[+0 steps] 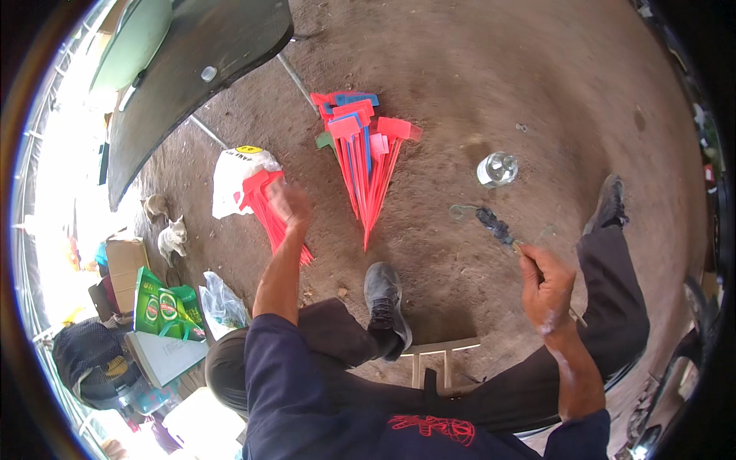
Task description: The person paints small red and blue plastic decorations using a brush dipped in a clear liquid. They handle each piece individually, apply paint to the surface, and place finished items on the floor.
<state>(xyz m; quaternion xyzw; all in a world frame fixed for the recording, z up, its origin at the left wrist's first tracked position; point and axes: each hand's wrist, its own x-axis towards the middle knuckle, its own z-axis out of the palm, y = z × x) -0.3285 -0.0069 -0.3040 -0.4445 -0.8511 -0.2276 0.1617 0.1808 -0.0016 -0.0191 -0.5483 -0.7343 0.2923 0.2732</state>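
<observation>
My left hand (291,203), blurred by motion, reaches over a pile of red long-stemmed plastic tags (272,222) beside a white printed sack (230,180); whether it grips one is unclear. My right hand (547,282) has its fingers closed on a thin stick-like piece running toward a dark tangled clump (492,226) with green strands. In the middle of the dirt ground, a larger fanned bunch of red, blue and green tags (360,153) lies with stems converging toward me. A clear jar (497,169) is to its right.
A dark tabletop on metal legs (169,84) fills the upper left. Two small animals (172,239), a cardboard box (124,267), a green package (157,303), a plastic bag (222,303) and a black mesh item (88,360) are at left. A low wooden frame (437,349) is under my legs.
</observation>
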